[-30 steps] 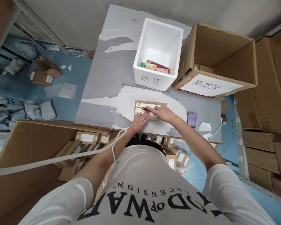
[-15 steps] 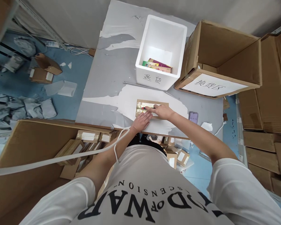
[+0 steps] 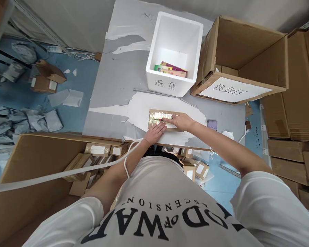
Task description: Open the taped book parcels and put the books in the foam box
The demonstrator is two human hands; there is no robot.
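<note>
A flat cardboard box [image 3: 180, 129] with shiny clear tape lies on the white patch of the table, long side running left to right. My right hand [image 3: 181, 122] grips a slim black-and-red utility knife [image 3: 161, 119], index finger stretched along it, its tip on the taped top. Most of the knife's handle is hidden under my fingers. My left hand [image 3: 156, 133] lies flat, fingers extended together, pressing on the box's near edge at the left and holding nothing.
Behind stands a white foam box [image 3: 170, 84] with several colourful packets inside. To its right is a big open cardboard carton [image 3: 247, 92] with a white label. A small device with a lit screen [image 3: 212, 125] lies right. A white cable [image 3: 67, 174] crosses my left forearm.
My right hand and the knife have slid a little to the right along the taped top. The left hand stays on the box's edge. The view has shifted slightly.
</note>
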